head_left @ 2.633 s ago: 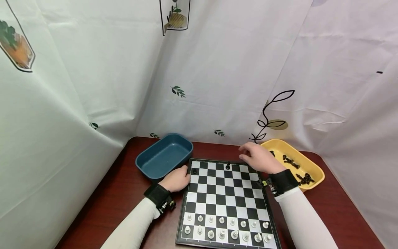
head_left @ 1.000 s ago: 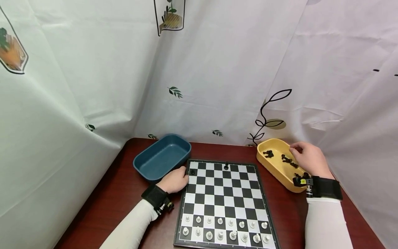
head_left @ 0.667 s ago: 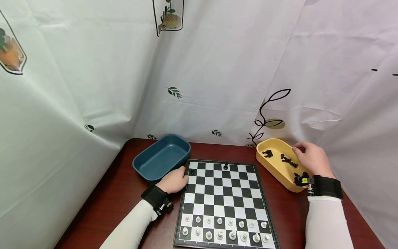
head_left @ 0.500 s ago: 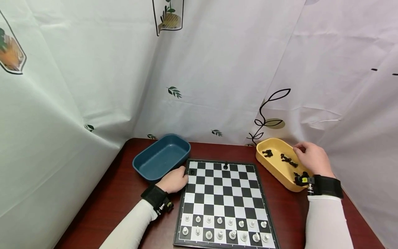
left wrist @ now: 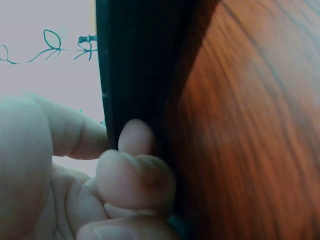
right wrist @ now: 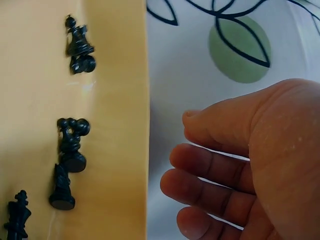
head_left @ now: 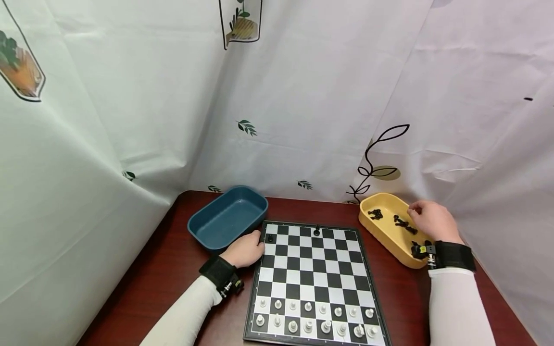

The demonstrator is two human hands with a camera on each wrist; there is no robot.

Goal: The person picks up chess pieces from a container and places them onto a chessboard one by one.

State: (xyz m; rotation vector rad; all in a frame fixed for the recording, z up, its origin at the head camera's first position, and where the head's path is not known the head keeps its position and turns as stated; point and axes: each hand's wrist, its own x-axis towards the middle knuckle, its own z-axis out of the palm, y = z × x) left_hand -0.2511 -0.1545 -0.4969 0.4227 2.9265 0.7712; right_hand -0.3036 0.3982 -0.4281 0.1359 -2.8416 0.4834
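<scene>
A chessboard (head_left: pixel 311 269) lies on the dark red table (head_left: pixel 173 269). White pieces (head_left: pixel 313 317) fill its two near rows. Two black pieces (head_left: pixel 270 238) (head_left: pixel 317 231) stand on the far row. My left hand (head_left: pixel 247 250) holds the board's left edge near the far corner. In the left wrist view its curled fingers (left wrist: pixel 125 170) pinch the dark board edge (left wrist: pixel 135 60). My right hand (head_left: pixel 426 220) hovers at the far right rim of the yellow tray (head_left: pixel 381 230), which holds several black pieces (head_left: pixel 402 222). The right wrist view shows loosely curled fingers (right wrist: pixel 200 160) holding nothing, beside the tray (right wrist: pixel 115 100) and its pieces (right wrist: pixel 70 145).
An empty blue tray (head_left: pixel 228 217) sits at the board's far left corner, close to my left hand. White printed cloth (head_left: pixel 303 120) hangs around the table on three sides. Bare table shows on both sides of the board.
My right hand has gone from the board's far edge to the yellow tray and has hovered there for the last second. The left hand has stayed on the board's edge.
</scene>
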